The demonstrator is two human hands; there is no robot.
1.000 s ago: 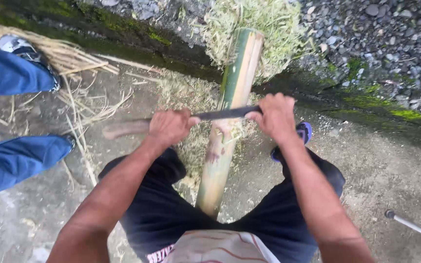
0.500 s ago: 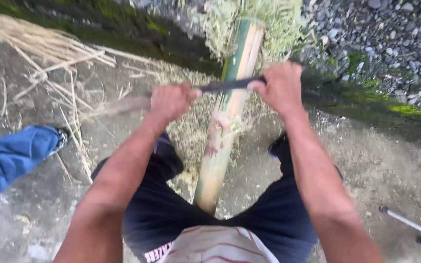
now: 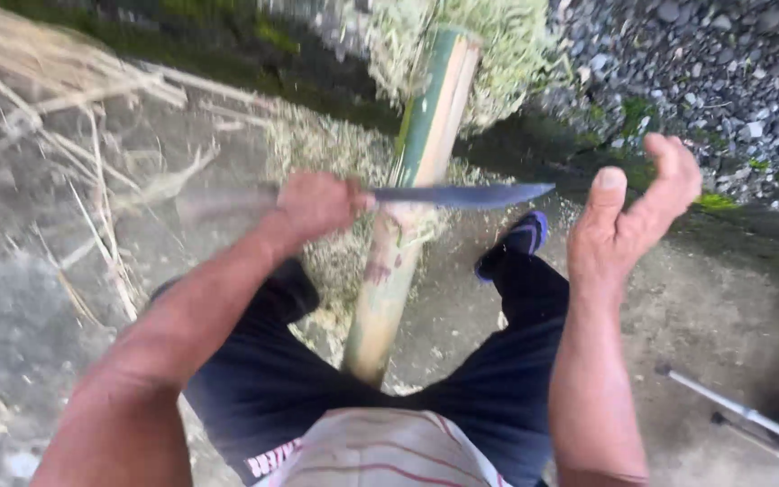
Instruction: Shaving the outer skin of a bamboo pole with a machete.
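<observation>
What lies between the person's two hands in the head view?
Between the left hand and the open right hand, the head view shows the knife blade crossing the bamboo pole.

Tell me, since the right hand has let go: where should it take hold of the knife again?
On the dull back edge of the knife near its tip, coming from above with the right hand. The blade lies flat across the bamboo pole; the left hand has the handle.

Bamboo pole's (image 3: pixel 405 225) near end hides between the legs (straw (image 3: pixel 56 108) blurred)
</observation>
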